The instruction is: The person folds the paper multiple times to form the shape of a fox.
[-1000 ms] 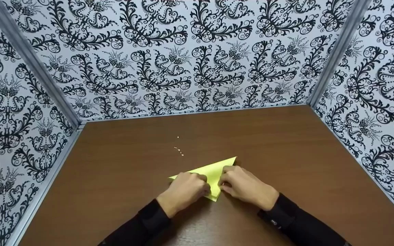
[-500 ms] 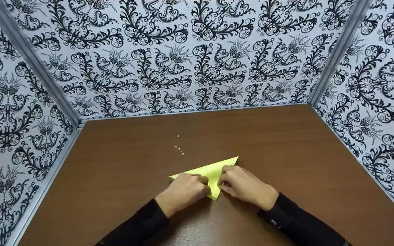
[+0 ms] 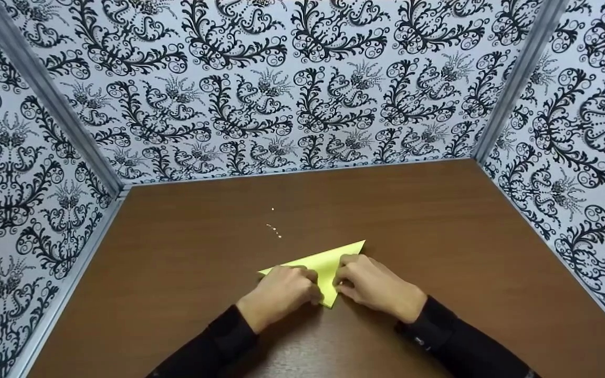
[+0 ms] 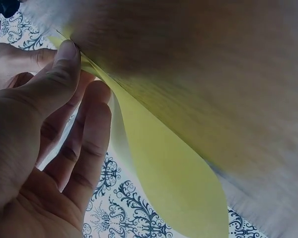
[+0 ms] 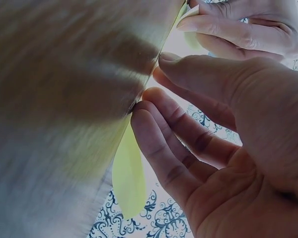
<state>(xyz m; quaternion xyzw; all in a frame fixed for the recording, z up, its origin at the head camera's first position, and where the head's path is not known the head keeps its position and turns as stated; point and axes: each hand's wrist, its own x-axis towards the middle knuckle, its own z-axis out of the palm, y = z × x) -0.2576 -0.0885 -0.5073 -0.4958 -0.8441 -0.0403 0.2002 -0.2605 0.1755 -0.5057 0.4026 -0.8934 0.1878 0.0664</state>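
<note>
A folded sheet of yellow paper (image 3: 329, 268), roughly triangular in the head view, lies on the table with its long edge away from me. My left hand (image 3: 281, 291) covers its left part and pinches the near edge; in the left wrist view the thumb lies over the paper's edge and a curved yellow flap (image 4: 169, 168) bows away from the table. At the right edge, my right hand (image 3: 376, 286) pinches the paper between thumb and fingertips. A rounded yellow flap (image 5: 129, 178) stands out beyond these fingers in the right wrist view.
Small whitish specks (image 3: 274, 229) lie on the brown wooden table (image 3: 187, 236) beyond the paper. Panels with a black and white scroll pattern (image 3: 302, 84) enclose the back and both sides, joined by grey metal posts (image 3: 515, 84).
Both hands keep their places on the paper. The left fingers curl very slightly at the near corner; otherwise only a slight shift of the head view shows.
</note>
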